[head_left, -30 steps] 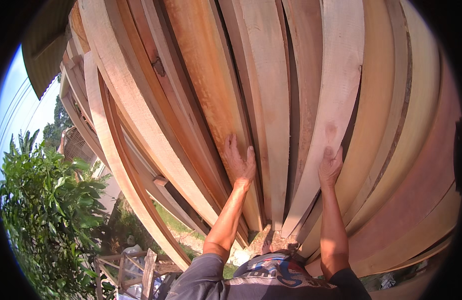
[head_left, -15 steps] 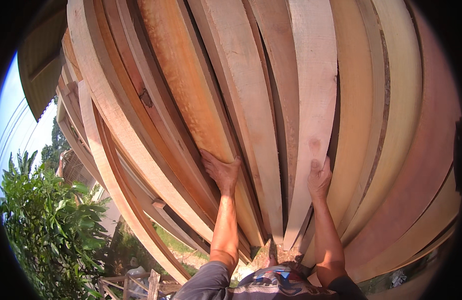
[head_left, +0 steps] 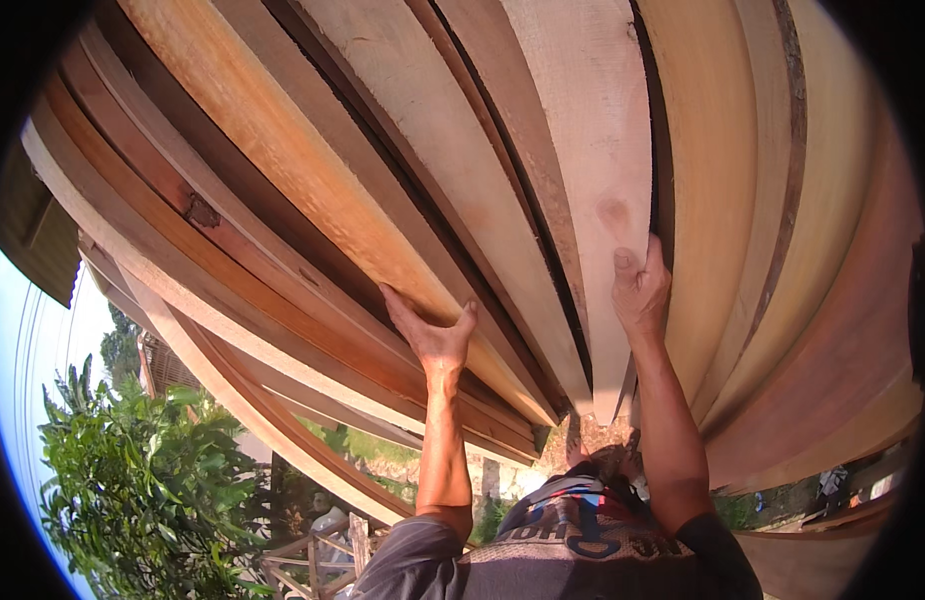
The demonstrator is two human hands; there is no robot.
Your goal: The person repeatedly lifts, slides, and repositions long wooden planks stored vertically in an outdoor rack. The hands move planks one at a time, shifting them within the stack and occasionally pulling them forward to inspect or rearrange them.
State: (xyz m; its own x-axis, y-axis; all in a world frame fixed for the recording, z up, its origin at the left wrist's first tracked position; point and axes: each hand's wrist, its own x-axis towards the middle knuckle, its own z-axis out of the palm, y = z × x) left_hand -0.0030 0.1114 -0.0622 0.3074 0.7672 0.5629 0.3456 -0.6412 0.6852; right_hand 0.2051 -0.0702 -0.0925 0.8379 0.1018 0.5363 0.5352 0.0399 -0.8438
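Many long wooden planks lean upright in front of me, fanning out across the head view. My left hand (head_left: 433, 335) presses flat against the edge of an orange-brown plank (head_left: 313, 170), fingers spread. My right hand (head_left: 640, 290) grips the right edge of a pale plank (head_left: 583, 150) with a pinkish knot, fingers curled round it. A second pale plank (head_left: 433, 150) stands between the two hands. Both forearms rise from my grey shirt at the bottom.
Reddish planks (head_left: 833, 370) curve along the right side. Darker brown boards (head_left: 213, 290) lie at the left. A leafy green bush (head_left: 133, 490) and a wooden frame (head_left: 323, 545) stand at the lower left, with bare ground between the plank feet.
My view has moved closer to the planks. My left hand shifted from flat on a board to its edge; my right hand now curls round the pale plank's edge.
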